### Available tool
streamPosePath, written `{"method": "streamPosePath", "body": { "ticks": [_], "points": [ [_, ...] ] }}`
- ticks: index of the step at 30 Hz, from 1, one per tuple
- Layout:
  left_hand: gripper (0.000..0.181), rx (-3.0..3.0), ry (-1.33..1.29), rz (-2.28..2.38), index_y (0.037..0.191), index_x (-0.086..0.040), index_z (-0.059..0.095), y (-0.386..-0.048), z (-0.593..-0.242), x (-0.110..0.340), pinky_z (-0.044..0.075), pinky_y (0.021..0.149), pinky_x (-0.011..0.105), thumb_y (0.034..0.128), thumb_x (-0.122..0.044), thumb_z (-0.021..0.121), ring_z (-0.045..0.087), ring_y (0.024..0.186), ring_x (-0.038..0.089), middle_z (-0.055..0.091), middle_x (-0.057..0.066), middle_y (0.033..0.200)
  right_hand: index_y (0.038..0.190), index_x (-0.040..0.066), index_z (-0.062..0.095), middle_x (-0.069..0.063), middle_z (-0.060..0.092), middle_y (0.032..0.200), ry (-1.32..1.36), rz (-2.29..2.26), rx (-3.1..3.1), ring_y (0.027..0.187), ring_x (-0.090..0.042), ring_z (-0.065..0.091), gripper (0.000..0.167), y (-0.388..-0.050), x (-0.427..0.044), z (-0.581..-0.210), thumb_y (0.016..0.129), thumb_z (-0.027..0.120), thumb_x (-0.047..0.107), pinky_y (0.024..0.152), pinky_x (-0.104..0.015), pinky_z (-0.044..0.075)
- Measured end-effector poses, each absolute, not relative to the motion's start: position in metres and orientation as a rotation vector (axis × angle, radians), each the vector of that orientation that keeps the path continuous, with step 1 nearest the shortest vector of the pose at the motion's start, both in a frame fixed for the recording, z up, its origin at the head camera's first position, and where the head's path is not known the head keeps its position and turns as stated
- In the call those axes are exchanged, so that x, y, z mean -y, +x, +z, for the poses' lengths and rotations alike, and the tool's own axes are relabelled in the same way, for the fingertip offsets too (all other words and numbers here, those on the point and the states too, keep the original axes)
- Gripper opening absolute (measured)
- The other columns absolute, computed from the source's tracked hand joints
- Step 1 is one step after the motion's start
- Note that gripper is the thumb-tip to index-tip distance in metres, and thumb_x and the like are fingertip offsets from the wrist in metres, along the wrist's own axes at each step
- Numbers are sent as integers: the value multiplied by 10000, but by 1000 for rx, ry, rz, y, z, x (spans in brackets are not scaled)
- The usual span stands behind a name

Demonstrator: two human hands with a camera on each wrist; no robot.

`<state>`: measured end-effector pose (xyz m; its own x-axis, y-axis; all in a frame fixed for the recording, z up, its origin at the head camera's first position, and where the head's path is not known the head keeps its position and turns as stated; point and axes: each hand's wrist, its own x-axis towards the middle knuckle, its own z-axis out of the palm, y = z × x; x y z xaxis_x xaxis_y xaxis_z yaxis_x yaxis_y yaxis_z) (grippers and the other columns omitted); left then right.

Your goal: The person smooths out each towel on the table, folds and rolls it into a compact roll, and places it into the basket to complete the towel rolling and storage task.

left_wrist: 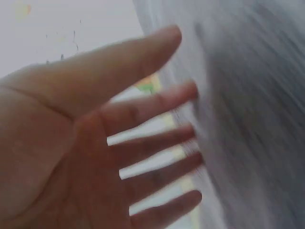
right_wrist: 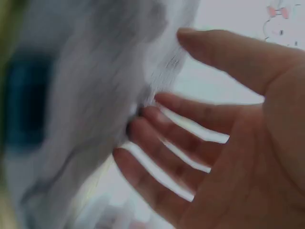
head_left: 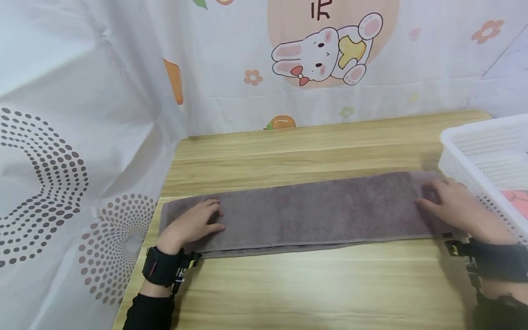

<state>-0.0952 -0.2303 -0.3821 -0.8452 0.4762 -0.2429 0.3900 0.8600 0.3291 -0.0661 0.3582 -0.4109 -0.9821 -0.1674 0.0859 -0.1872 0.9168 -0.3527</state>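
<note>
A grey-brown towel (head_left: 313, 213), folded into a long strip, lies across the wooden table. Its near edge shows layers slightly out of line. Over the strip's left end is my left hand (head_left: 194, 224), fingers spread and loosely bent. In the left wrist view, the fingertips of that hand (left_wrist: 71, 143) reach the towel (left_wrist: 257, 114) and the palm holds nothing. At the other end, my right hand (head_left: 453, 206) is over the towel, slightly blurred. The right wrist view shows this hand (right_wrist: 252, 157) with relaxed, parted fingers beside the towel (right_wrist: 100, 86).
A white perforated plastic basket (head_left: 464, 140) stands at the right, close to my right hand, with something pink (head_left: 519, 199) inside. The wooden table (head_left: 309, 293) extends in front of and behind the towel. Printed white curtains (head_left: 222, 59) hang behind and at the left.
</note>
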Motion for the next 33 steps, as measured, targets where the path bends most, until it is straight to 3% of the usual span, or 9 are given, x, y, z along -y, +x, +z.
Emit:
{"method": "streamPosePath", "body": {
  "ticks": [4,9,12,16,19,22,26,30,33],
  "points": [
    [576,-2783,710,266,1379,-11,534,-91,-380,198,381,1094,518,935,-343,691,470,1333,389,486,221,1446,1115,-243,431,-460,456,961,61,451,3165,861,-588,488,565,-59,-365,-407,920,664,233,746,-679,411],
    [772,-2707,893,297,1532,-58,349,-84,-386,154,251,1190,488,945,-471,634,288,1471,355,299,188,1594,765,-135,490,-193,504,582,29,497,3156,475,-296,517,420,-58,-360,-406,904,669,218,464,-450,445],
    [808,-2670,967,283,1563,-96,285,-83,-391,136,204,1211,468,948,-515,600,216,1504,330,229,148,1631,727,-98,486,-112,483,548,0,591,3175,438,-224,489,412,-58,-361,-408,923,653,223,421,-372,412],
    [801,-2655,1011,245,1574,-135,264,-84,-396,123,193,1215,464,952,-531,577,188,1515,317,199,121,1644,1030,-302,443,-393,522,726,-9,647,3221,636,-516,571,603,-60,-366,-409,956,631,266,627,-555,510],
    [786,-2642,1023,220,1575,-156,268,-86,-398,118,200,1212,473,955,-533,569,186,1513,325,201,120,1644,1301,-349,229,-593,412,1064,6,710,3222,974,-730,444,841,-60,-368,-408,968,623,315,837,-733,400],
    [776,-2636,1022,177,1574,-172,274,-87,-400,114,210,1207,484,955,-542,560,181,1513,336,204,122,1642,1373,-313,162,-607,298,1217,-48,839,3214,1086,-747,353,893,-57,-367,-403,996,565,389,868,-766,346],
    [775,-2636,1000,139,1574,-182,278,-90,-402,108,211,1205,492,951,-545,563,167,1515,345,202,124,1643,1365,-265,264,-558,367,1222,-113,969,3109,1049,-697,430,762,-52,-363,-395,1031,498,377,786,-715,433],
    [781,-2630,989,126,1575,-188,274,-93,-402,102,202,1207,494,946,-539,577,150,1519,341,193,118,1646,1310,-242,360,-514,443,1171,-31,1015,2932,989,-641,500,574,-50,-356,-389,1024,530,226,703,-435,554],
    [784,-2619,988,117,1577,-197,267,-95,-403,96,193,1211,488,946,-542,578,137,1523,336,181,113,1650,1275,-188,461,-449,527,1131,15,1013,2837,845,-218,663,458,-49,-349,-382,1006,555,170,615,-143,463]
  ]
}}
